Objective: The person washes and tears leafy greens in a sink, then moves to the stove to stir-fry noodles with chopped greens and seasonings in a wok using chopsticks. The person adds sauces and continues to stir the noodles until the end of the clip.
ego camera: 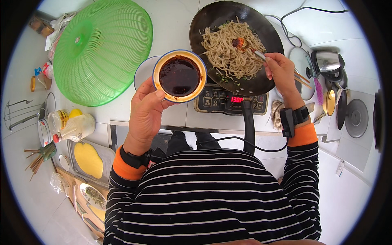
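My left hand [148, 111] holds an enamel bowl [203, 69] with a blue rim, filled with dark red chili oil or sauce [179, 76]. In my right hand [279, 69] are a metal spoon [260, 55] and a pair of wooden chopsticks [302, 80], held over a black wok [263, 87]. The spoon's tip is at the noodles [234, 58] in the wok. A dab of red sauce [240, 43] lies on top of them, and chopped greens [225, 78] show around their edge. Under the wok stands an induction cooker [208, 103] with a lit red display.
A green mesh food cover [102, 52] stands at the left, partly over a white dish [143, 73]. Jars and a squeeze bottle [76, 127] lie lower left. A glass lid [298, 58] and a steel kettle [327, 61] are at the right. The wok's handle [248, 125] juts towards me.
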Motion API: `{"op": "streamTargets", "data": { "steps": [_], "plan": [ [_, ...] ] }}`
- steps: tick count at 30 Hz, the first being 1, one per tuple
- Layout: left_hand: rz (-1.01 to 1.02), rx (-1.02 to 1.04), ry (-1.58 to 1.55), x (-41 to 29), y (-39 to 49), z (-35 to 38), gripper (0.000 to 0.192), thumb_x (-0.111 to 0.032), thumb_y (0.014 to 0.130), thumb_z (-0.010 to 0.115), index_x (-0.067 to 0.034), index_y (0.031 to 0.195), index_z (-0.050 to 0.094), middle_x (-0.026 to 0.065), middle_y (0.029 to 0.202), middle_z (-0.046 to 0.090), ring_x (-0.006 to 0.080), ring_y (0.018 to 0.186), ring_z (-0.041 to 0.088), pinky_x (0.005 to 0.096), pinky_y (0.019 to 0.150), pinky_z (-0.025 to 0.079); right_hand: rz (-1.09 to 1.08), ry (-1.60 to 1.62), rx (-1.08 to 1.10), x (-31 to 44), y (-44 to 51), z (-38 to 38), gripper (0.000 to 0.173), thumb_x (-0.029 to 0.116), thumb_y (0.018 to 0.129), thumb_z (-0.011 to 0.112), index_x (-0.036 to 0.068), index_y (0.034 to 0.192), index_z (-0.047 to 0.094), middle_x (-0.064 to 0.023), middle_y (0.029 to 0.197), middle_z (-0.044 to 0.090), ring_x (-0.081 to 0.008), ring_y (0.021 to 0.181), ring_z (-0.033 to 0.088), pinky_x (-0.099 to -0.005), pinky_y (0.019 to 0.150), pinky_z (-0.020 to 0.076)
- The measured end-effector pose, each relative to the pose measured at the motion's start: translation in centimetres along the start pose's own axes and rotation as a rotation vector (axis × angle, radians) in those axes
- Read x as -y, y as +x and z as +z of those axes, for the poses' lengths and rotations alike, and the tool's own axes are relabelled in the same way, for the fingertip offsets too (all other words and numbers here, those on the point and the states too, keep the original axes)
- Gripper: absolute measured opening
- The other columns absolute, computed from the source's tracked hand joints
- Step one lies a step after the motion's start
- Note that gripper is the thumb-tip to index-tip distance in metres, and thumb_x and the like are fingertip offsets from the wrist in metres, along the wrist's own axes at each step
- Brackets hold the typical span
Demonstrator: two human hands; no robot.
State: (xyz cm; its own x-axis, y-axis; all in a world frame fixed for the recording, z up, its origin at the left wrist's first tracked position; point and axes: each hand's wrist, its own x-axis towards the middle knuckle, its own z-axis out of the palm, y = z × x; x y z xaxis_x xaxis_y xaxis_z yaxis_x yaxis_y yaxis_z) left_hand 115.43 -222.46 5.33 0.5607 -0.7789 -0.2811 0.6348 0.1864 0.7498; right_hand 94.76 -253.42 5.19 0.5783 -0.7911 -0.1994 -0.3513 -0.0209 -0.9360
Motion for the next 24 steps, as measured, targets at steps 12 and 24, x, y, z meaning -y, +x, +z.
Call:
{"op": "streamTargets", "data": {
  "steps": [12,24],
  "plan": [
    [-0.010,-0.010,-0.025,0.0,-0.3,-0.1,0.047,-0.010,0.085,0.059,0.002,0.129,0.047,0.0144,0.117,0.061,0.0239,0.104,0.063,0.0395,0.087,0.054,0.084,0.004,0.073,0.5,0.9,1.6,0.013,0.003,0.089,0.055,-0.007,0.096,0.060,-0.0065,0.068,0.058,-0.0085,0.048,0.050,-0.0214,0.040,0.0390],
    [0.004,-0.029,-0.036,0.0,-0.6,-0.7,0.048,-0.010,0.084,0.060,0.002,0.128,0.047,0.0139,0.115,0.061,0.0235,0.102,0.064,0.0381,0.085,0.055,0.248,0.412,0.058,0.8,0.5,0.4,0.017,0.006,0.094,0.053,-0.007,0.103,0.056,-0.0075,0.075,0.058,-0.0084,0.054,0.048,-0.0227,0.048,0.0380]
  ]
}}
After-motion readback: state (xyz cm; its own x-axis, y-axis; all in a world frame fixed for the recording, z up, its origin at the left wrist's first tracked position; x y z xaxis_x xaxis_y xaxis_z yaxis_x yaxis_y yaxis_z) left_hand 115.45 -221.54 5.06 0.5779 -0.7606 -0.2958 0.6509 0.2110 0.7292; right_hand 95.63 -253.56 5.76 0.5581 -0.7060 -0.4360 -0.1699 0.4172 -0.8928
